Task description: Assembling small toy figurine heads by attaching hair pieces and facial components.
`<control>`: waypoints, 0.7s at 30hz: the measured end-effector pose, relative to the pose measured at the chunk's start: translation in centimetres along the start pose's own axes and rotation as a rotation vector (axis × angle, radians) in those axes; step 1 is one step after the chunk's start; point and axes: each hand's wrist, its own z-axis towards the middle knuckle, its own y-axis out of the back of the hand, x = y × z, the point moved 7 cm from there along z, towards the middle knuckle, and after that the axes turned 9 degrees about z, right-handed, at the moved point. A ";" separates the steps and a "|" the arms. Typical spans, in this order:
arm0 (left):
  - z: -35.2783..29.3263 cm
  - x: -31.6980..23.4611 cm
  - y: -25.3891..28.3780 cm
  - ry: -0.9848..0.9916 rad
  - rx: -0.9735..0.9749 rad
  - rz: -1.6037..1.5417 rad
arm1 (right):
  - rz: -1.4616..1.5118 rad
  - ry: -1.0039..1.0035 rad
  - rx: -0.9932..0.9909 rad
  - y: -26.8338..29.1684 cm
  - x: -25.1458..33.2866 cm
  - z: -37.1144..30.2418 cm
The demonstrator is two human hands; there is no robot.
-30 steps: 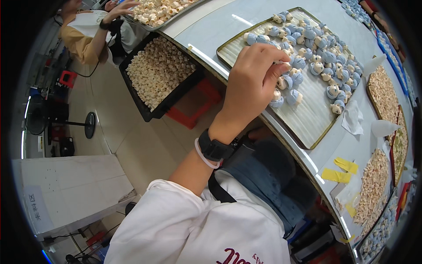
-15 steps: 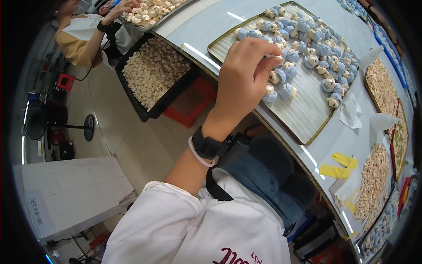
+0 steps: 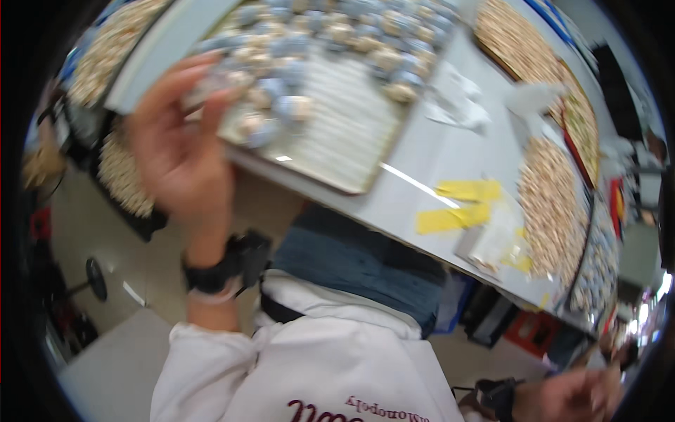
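Observation:
My left hand (image 3: 179, 137), blurred by motion, hovers at the near left edge of a shallow tray (image 3: 351, 151). Its thumb and forefinger curve toward each other beside the figures; whether anything is between them cannot be made out. Many small blue-and-cream doll-like figures (image 3: 292, 109) crowd the tray's far and left parts, while its near right part shows bare ribbed surface. At the lower right, away from the table, is my right hand (image 3: 580, 397), smeared so that its fingers do not show clearly. Black bands circle both wrists.
Right of the tray lie a crumpled white tissue (image 3: 457, 102), a translucent bottle (image 3: 531, 98) and yellow tape strips (image 3: 453, 218). Beyond them are heaps of small cream pieces (image 3: 552, 211). A black bin of cream pieces (image 3: 123, 172) stands below the table's left side.
The view has swung right, so the tray now sits further left and higher. My left hand's thumb and fingers look further apart. My right hand has come into view at lower right.

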 end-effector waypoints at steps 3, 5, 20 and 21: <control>0.0 -2.0 -0.2 0.133 0.126 -0.141 | 0.162 -0.338 -0.319 2.9 -3.9 -2.4; -1.1 -3.6 -1.2 0.034 0.213 -0.202 | -0.179 -0.418 -0.240 2.1 -6.4 -2.6; -8.5 -9.3 -9.8 0.385 0.908 -0.848 | -0.404 -0.740 0.214 -0.9 -12.2 -2.9; -8.4 -9.9 -9.8 0.391 0.908 -0.847 | -0.412 -0.738 0.304 -1.4 -12.5 -2.7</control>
